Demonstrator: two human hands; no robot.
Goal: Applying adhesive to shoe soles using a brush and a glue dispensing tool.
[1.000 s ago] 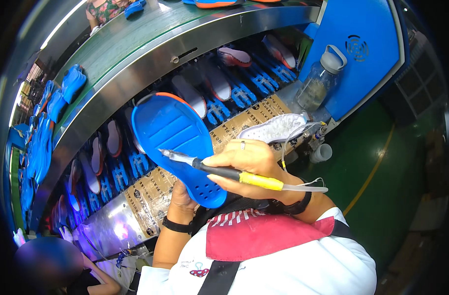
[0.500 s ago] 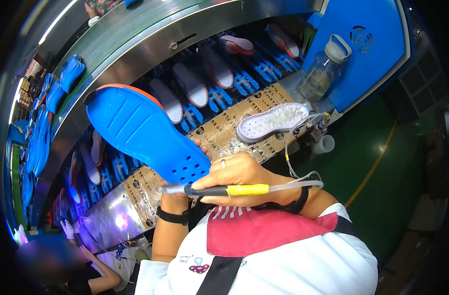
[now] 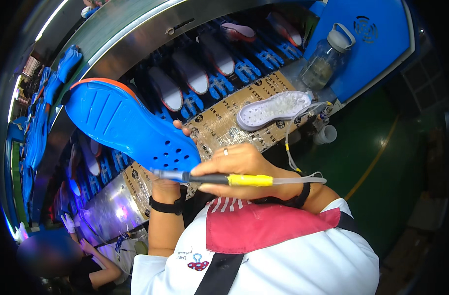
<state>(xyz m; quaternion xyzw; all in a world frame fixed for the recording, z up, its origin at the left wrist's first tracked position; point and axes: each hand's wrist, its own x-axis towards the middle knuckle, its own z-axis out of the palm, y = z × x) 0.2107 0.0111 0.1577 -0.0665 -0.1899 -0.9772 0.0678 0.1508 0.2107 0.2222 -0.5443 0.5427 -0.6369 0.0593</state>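
left hand point(image 3: 164, 185) clasped blue sole point(image 3: 123, 123) by holed end, left of frame centre, fingers curled round edge. right hand point(image 3: 245, 163) pinched tubed brush point(image 3: 250, 180), tip by sole's lower edge, contact unclear. step seemed brushing; next move likely called for steady sole.

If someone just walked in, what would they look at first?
Probably the big blue shoe sole, left of centre, held in the left hand. Next, the black-and-yellow tool in the right hand, near the middle. Beyond it, a whitish sole lies on the brown-covered bench.
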